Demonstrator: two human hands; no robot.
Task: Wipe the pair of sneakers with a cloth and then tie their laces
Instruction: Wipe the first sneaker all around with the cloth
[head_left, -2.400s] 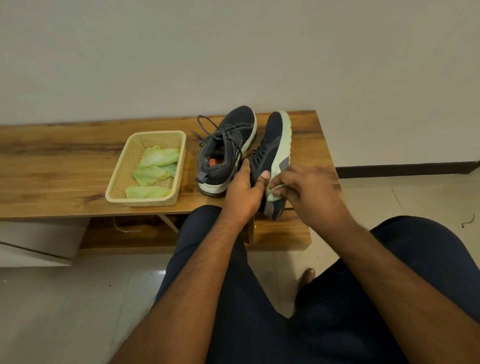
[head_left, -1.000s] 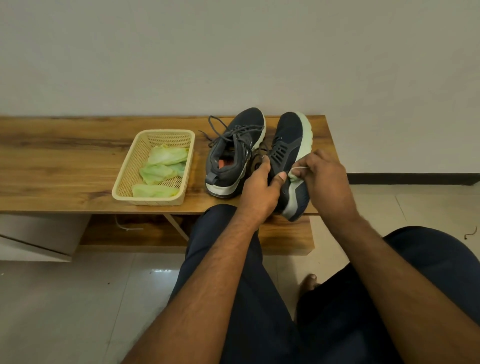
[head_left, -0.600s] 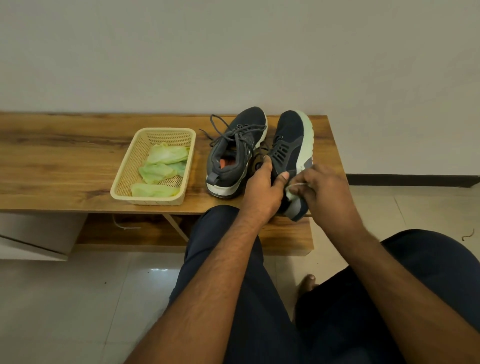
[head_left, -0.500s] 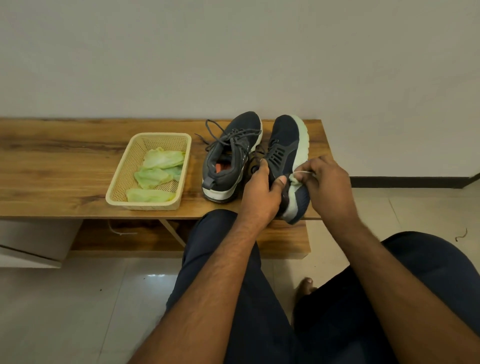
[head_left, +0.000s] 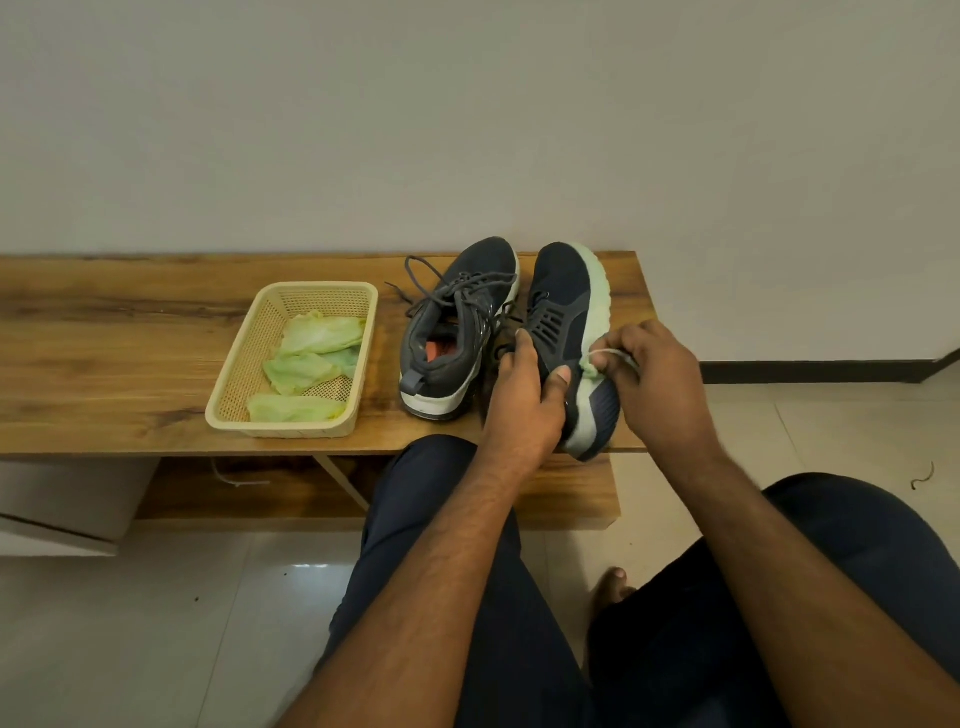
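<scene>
Gripping tilted sneaker (head_left: 563, 312), left hand (head_left: 524, 400); right hand (head_left: 657, 384) pinching what looks like cloth (head_left: 597, 364) against sole.

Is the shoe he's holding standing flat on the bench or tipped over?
Tipped: the held sneaker leans on its side, pale sole facing right, gripped by the left hand.
</scene>
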